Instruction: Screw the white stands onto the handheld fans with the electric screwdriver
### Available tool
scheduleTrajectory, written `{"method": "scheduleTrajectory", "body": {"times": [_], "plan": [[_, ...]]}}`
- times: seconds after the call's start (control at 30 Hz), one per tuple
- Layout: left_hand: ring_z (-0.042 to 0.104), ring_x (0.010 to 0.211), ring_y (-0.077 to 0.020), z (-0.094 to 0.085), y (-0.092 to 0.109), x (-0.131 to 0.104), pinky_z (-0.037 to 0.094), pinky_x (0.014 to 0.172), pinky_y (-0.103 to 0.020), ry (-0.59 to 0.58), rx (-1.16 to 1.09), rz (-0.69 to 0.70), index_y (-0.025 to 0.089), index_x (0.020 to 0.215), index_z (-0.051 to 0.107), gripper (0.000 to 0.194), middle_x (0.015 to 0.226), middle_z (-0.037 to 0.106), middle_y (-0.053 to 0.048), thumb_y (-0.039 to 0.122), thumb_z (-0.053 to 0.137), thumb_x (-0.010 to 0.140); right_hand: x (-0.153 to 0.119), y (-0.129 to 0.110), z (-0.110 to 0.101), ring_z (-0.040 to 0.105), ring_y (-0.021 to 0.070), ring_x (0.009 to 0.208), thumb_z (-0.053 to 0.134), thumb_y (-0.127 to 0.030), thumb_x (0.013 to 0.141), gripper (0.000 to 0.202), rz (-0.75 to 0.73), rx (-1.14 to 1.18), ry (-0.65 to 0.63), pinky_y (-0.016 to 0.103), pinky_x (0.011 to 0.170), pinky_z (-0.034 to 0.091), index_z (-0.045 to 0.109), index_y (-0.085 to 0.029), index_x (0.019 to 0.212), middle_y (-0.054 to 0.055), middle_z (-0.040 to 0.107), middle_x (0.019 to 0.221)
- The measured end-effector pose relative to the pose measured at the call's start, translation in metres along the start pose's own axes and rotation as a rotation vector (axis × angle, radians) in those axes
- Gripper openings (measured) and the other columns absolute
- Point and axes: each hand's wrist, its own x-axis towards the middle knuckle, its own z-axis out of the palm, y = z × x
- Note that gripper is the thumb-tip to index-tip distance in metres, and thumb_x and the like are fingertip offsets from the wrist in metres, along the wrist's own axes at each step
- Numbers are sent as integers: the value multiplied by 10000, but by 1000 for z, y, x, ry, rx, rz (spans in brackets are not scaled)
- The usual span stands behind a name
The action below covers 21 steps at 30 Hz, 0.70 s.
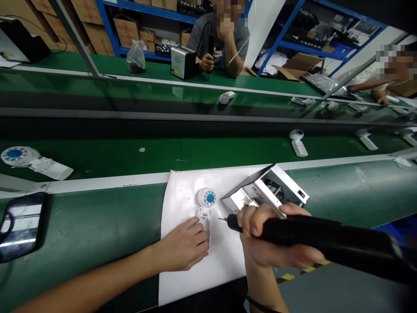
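Observation:
A white handheld fan [206,198] with a blue centre lies on a white sheet [182,287], its handle pointing toward me. My left hand [185,244] rests on that handle, fingers curled around its left side and covering part of it. In my right hand [267,230] is a black electric screwdriver [302,232], held with its thin bit pointing left, close beside the fan's handle and apart from it. Just behind my right hand stands a silver and black box-shaped screw feeder [263,191] with an open top, partly hidden by my fingers.
A phone [22,226] lies at the left on the green bench. Along the green conveyor lie more fans, one at the left [35,161] and one at the right [297,142]. Across it, a person [218,43] holds a screwdriver beside another box [185,62]; another person's hand [382,98] shows far right.

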Motion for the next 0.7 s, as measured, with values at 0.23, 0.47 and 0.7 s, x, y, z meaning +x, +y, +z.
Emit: {"method": "scheduleTrajectory", "body": {"times": [0.23,0.47,0.7], "plan": [[580,916,-237,0,6,-1,398,1011,-436,52,-42,17,174,960,661,170,972,676,-56,322,656,1044,-8,38,7,461,114,392,601,-721,961,490,59,-42,-36,271,420,465,595,-281,1176,-97,565,591],[589,943,-233,2,4,-2,370,1072,-445,58,-60,10,182,964,659,174,989,679,-57,336,654,1045,-16,37,2,440,119,378,605,-748,945,503,102,-108,-14,281,420,450,568,-295,1161,-108,543,581],[588,931,-224,3,3,-2,368,1078,-435,60,-123,-7,192,973,662,150,943,675,-33,323,669,1047,-25,52,7,430,117,397,651,-696,939,436,129,-102,24,260,430,431,538,-304,1096,-116,517,574]]}}
